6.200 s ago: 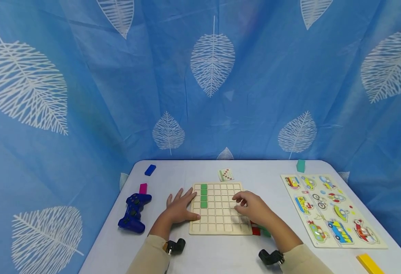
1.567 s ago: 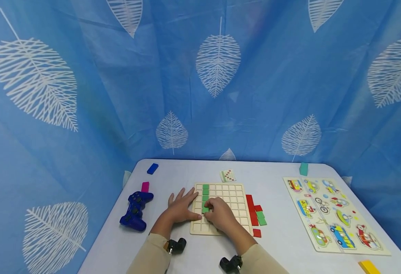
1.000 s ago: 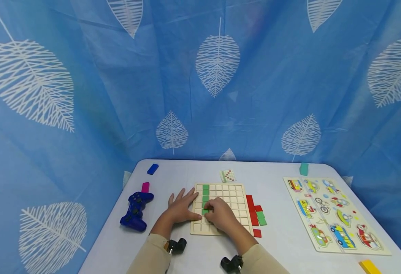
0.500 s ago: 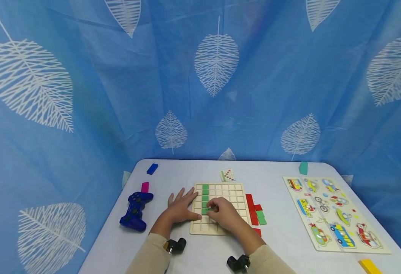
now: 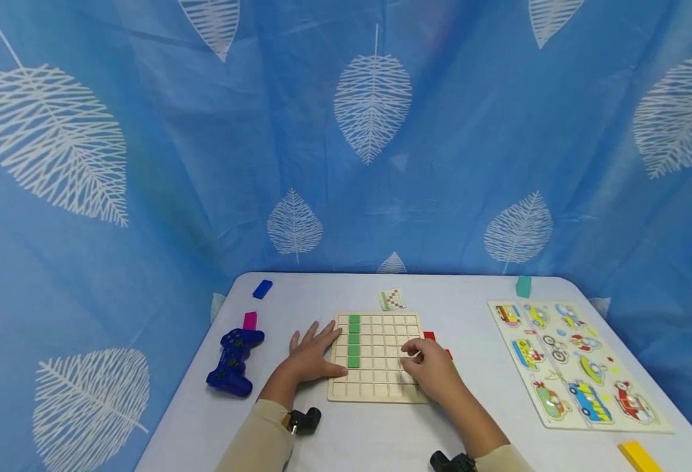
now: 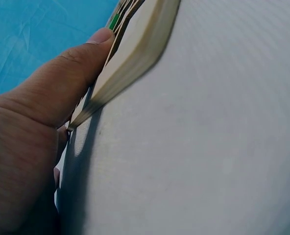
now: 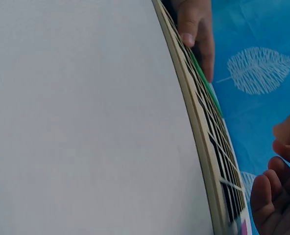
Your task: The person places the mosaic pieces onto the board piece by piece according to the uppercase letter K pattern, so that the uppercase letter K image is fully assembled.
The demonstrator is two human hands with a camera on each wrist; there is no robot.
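A wooden grid board (image 5: 375, 391) lies on the table with a column of several green square tiles (image 5: 354, 350) set in its cells near the left side. My left hand (image 5: 309, 360) rests spread on the board's left edge, its thumb on the rim, as the left wrist view confirms with the thumb (image 6: 76, 68). Over the board's right side hovers my right hand (image 5: 434, 367), fingers loosely bent and nothing seen between them. Red tiles (image 5: 429, 335) peek out beyond that hand, which hides most of the loose pieces there.
Behind the board lies a small pattern card (image 5: 392, 299). A blue game controller (image 5: 231, 364), a pink block (image 5: 250, 320) and a blue block (image 5: 262, 289) lie to the left. To the right are a vehicle picture puzzle (image 5: 578, 367), a teal block (image 5: 523, 286) and a yellow block (image 5: 639, 455).
A further green tile now sits at the near end of the column. My right hand has left that column and moved right across the board. The left hand stays put.
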